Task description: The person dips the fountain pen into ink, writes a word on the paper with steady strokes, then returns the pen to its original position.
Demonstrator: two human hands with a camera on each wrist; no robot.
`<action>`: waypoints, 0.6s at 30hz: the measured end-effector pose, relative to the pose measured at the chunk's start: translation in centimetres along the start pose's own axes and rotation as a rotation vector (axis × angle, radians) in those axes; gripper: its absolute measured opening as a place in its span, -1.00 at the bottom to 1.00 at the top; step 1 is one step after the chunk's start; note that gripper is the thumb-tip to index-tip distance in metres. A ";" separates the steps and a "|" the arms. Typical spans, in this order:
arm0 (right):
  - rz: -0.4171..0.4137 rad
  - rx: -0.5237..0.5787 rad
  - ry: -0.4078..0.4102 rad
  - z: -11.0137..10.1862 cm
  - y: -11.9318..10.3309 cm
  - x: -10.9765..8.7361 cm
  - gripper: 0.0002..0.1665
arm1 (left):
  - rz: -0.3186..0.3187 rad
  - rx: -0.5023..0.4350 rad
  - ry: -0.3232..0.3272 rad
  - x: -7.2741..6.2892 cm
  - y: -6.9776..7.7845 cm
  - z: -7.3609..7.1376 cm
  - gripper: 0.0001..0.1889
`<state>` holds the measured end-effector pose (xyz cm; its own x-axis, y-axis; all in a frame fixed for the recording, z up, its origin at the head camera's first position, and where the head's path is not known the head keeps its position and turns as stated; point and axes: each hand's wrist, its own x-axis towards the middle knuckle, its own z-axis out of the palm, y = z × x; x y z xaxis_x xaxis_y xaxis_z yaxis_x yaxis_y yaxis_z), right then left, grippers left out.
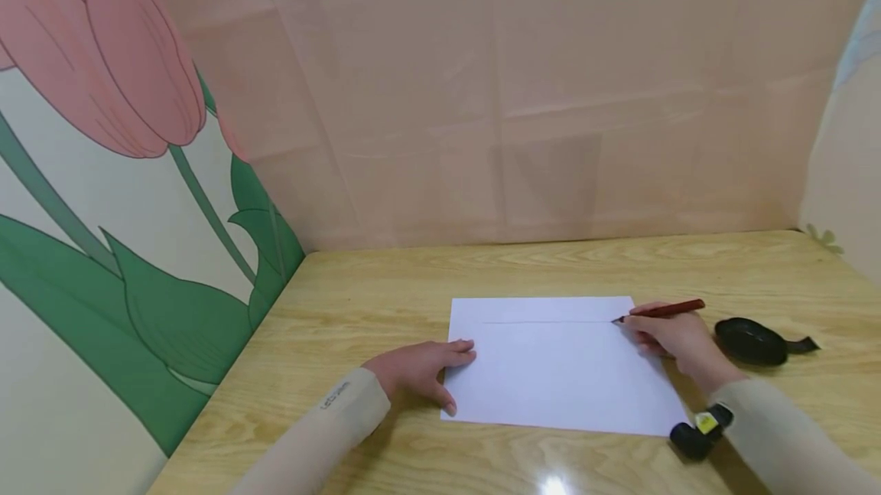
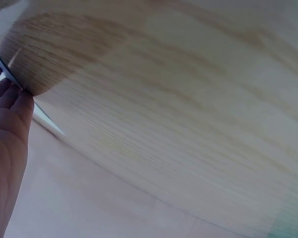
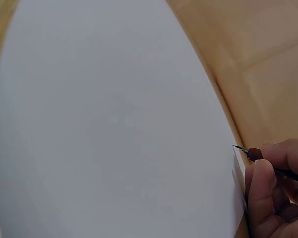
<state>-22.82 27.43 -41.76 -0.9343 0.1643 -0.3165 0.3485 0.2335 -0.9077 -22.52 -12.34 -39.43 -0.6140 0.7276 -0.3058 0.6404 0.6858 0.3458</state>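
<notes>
A white sheet of paper (image 1: 551, 376) lies flat on the wooden table. Across its upper part runs a thin, straight dark line (image 1: 544, 322). My right hand (image 1: 684, 342) pinches a dark red pen (image 1: 671, 310) at the sheet's upper right; its pointed tip meets the right end of the line. In the right wrist view, thumb and fingers close round the pen (image 3: 256, 153) just behind its metal tip. My left hand (image 1: 416, 369) rests at the sheet's left edge, thumb and fingers spread over the paper. Only part of that hand (image 2: 7, 129) shows in the left wrist view.
Right of my right hand lies a black oval object (image 1: 750, 340) with a short tail. A black device with a yellow label (image 1: 706, 423) sits on my right wrist. Behind the table (image 1: 385, 281) hangs a creased pinkish cloth (image 1: 537, 97); a tulip-painted wall (image 1: 138, 59) stands left.
</notes>
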 end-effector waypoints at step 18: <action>0.034 -0.006 0.048 -0.5 0.0 -0.5 -0.24 | 0.022 0.011 0.007 0.1 -0.5 0.3 -0.07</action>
<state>-22.27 27.81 -41.50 -0.9171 0.2180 -0.3336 0.3809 0.2331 -0.8948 -22.77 -12.61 -39.94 -0.6027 0.7427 -0.2916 0.6593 0.6694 0.3424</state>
